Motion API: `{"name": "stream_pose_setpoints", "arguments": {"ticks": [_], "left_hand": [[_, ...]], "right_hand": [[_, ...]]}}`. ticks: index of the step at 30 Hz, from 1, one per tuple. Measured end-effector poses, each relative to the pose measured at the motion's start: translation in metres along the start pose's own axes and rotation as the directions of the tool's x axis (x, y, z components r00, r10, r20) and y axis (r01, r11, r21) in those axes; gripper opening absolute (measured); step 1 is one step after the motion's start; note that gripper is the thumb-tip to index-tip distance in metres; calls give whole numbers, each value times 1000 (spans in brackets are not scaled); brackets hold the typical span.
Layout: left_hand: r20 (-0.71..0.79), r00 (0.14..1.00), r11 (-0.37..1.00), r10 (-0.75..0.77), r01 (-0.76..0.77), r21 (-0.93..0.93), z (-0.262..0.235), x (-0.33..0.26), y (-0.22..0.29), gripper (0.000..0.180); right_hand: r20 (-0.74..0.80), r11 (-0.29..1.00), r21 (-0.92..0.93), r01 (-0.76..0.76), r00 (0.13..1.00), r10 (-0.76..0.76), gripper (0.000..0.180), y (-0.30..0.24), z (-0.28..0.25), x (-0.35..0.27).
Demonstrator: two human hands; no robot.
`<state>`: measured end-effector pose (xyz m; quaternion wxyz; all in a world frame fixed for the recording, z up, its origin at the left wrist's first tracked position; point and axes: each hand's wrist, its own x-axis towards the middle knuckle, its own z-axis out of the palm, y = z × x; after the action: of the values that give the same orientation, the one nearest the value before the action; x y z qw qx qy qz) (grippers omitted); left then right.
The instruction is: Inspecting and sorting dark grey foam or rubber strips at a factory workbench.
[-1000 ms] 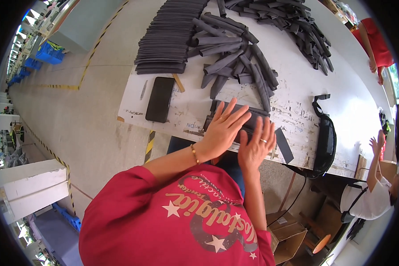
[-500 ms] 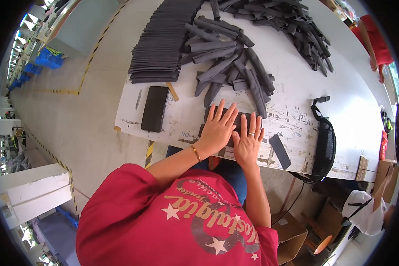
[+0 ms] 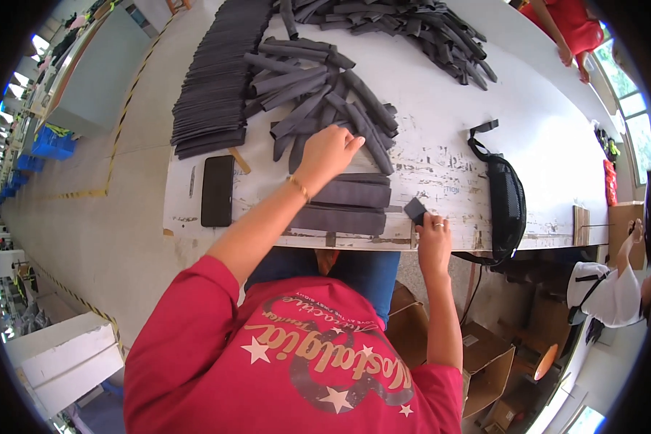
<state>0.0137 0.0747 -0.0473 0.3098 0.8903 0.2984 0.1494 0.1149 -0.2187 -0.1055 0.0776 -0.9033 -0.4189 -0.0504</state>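
Observation:
Two flat, dark grey fabric strips lie in front of me, a far strip [image 3: 351, 193] and a near strip [image 3: 340, 219] by the table edge. Just beyond them, my left hand [image 3: 327, 155] hovers at the near side of a loose heap of rolled dark grey fabric strips [image 3: 296, 90]. Its fingers are curled together; whether anything is in them is hidden. Right of the flat strips, my right hand [image 3: 434, 237] grips the near end of a small dark flat card [image 3: 415, 210], whose far end shows on the tabletop.
A long stack of folded strips [image 3: 213, 87] stands at left, a black phone [image 3: 217, 192] before it. Another heap [image 3: 427, 29] lies at the back. A black pouch [image 3: 508, 206] sits at right. Cardboard boxes [image 3: 488, 362] are below the table. Two other people are at the right.
Both hands lay flat on dark fabric; now they are apart. My left hand has moved to the loose heap, while my right has taken hold of the card. The view has shifted too.

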Motion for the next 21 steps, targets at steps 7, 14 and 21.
{"name": "stream_pose_setpoints", "arguments": {"ticks": [7, 14, 21], "left_hand": [[403, 856, 867, -323, 438, -237, 39, 61, -8, 31], [481, 868, 48, -121, 489, -871, 28, 46, -5, 20], [484, 868, -64, -112, 479, -875, 5, 11, 6, 20]], "right_hand": [[46, 965, -99, 241, 970, -238, 17, 9, 5, 3], [-166, 698, 695, -171, 907, 388, 34, -3, -63, 20], [-103, 642, 767, 3, 988, 118, 32, -68, -79, 19]]}}
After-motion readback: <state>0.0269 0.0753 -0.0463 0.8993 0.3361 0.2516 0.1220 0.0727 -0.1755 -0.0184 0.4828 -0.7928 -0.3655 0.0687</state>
